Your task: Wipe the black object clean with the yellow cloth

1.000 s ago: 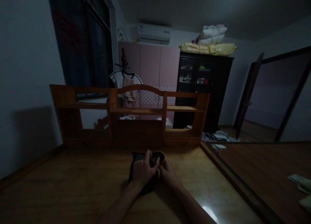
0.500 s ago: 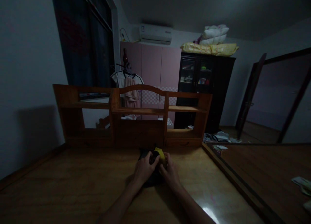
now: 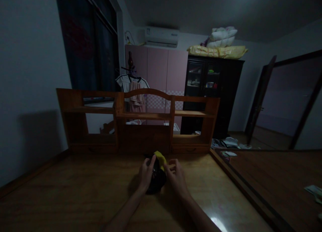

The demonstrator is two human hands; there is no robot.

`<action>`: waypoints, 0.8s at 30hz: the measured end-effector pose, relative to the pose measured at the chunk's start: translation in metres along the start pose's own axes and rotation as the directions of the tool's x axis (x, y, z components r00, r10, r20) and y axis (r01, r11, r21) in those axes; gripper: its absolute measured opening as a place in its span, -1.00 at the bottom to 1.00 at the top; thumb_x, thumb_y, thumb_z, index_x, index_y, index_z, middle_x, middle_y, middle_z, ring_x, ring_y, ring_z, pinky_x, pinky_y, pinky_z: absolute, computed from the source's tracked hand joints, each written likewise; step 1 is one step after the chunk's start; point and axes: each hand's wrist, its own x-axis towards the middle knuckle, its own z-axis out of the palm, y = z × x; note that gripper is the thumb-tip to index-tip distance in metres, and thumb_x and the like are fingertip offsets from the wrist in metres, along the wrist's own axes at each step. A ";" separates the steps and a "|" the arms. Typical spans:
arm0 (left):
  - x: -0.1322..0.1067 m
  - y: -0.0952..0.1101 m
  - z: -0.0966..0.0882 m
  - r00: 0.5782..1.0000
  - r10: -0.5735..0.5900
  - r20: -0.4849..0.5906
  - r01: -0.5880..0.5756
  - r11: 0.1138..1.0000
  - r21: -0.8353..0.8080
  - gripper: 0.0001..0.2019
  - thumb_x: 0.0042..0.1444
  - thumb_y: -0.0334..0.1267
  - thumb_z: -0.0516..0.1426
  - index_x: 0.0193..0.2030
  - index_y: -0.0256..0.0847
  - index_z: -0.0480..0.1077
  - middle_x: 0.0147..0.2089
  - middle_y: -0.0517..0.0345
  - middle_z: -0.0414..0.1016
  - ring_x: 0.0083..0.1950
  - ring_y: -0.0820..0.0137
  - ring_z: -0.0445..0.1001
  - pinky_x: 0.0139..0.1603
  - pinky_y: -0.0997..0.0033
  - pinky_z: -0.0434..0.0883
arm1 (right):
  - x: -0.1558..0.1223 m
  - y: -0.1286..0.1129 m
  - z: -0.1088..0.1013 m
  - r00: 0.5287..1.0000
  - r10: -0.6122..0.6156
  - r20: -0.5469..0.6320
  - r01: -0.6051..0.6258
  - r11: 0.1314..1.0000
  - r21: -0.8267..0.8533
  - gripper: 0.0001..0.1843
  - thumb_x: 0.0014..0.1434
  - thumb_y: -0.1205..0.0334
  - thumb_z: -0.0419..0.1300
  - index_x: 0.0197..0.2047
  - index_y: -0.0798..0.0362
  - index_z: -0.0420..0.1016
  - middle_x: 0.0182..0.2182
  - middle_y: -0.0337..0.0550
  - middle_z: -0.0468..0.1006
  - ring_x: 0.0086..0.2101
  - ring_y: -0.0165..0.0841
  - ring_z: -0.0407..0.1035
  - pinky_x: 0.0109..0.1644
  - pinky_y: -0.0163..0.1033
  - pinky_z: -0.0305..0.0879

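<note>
No words, brands or numbers can be read. At the upper centre of the frame, a white air conditioner [image 3: 161,38] carries a small sticker [image 3: 148,31] at its left end and a dark mark [image 3: 174,35] near its right end, both too small to make out. Faint reddish marks on a yellow bundle [image 3: 230,52], upper right, are illegible.

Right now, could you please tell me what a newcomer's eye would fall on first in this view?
Probably the yellow piece against the black item, low in the middle, between the left hand and the right hand. Beyond the wooden desk hutch, the pink wardrobe stands out below a white air conditioner. To its right, yellow bundles lie atop a dark glass-doored cabinet.
</note>
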 end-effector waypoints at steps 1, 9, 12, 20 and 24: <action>-0.001 0.001 0.001 1.000 0.004 -0.008 -0.004 1.000 -0.015 -0.47 0.10 0.26 -0.05 -0.29 -0.22 0.40 -0.36 0.16 0.50 -0.33 0.33 0.48 -0.32 0.44 0.34 | 0.000 -0.002 -0.001 0.998 -0.057 -0.038 0.054 0.995 -0.085 -0.69 0.12 -0.02 0.21 -0.18 0.01 0.37 -0.27 -0.12 0.44 -0.41 -0.34 0.34 -0.38 -0.28 0.26; -0.006 0.005 0.003 1.000 0.013 -0.028 -0.015 0.999 -0.046 -0.55 0.10 0.21 0.01 -0.25 -0.17 0.39 -0.35 0.15 0.53 -0.32 0.30 0.51 -0.31 0.43 0.34 | -0.003 -0.015 -0.004 0.982 -0.187 0.007 0.183 0.955 -0.234 -0.74 0.24 0.02 0.11 -0.32 0.04 0.35 -0.43 -0.24 0.46 -0.48 -0.39 0.36 -0.43 -0.36 0.21; -0.006 0.007 0.002 0.999 0.000 -0.047 -0.002 0.999 -0.033 -0.55 0.10 0.21 0.00 -0.20 -0.15 0.38 -0.32 0.14 0.54 -0.28 0.28 0.53 -0.29 0.42 0.35 | -0.003 -0.013 -0.003 0.988 -0.152 -0.019 0.140 0.946 -0.294 -0.67 0.21 -0.05 0.14 -0.41 0.05 0.35 -0.53 -0.27 0.45 -0.54 -0.40 0.35 -0.48 -0.37 0.14; -0.014 0.020 0.000 0.999 0.043 -0.002 -0.043 0.994 0.103 -0.58 0.13 0.16 0.00 -0.12 -0.14 0.35 -0.27 0.08 0.57 -0.28 0.26 0.55 -0.33 0.41 0.37 | -0.001 -0.004 -0.001 0.996 -0.085 -0.009 0.072 0.891 -0.449 -0.53 0.17 -0.11 0.13 -0.55 0.10 0.44 -0.62 -0.21 0.45 -0.55 -0.37 0.35 -0.49 -0.34 0.08; -0.020 0.029 0.000 0.997 0.075 -0.009 -0.069 0.957 0.283 -0.58 0.13 0.10 0.04 -0.03 -0.15 0.34 -0.27 0.03 0.58 -0.27 0.25 0.55 -0.34 0.42 0.34 | 0.002 0.001 -0.001 1.000 0.026 0.015 -0.019 0.922 -0.387 -0.64 0.13 0.01 0.16 -0.44 0.14 0.55 -0.57 -0.17 0.50 -0.54 -0.36 0.35 -0.51 -0.36 0.08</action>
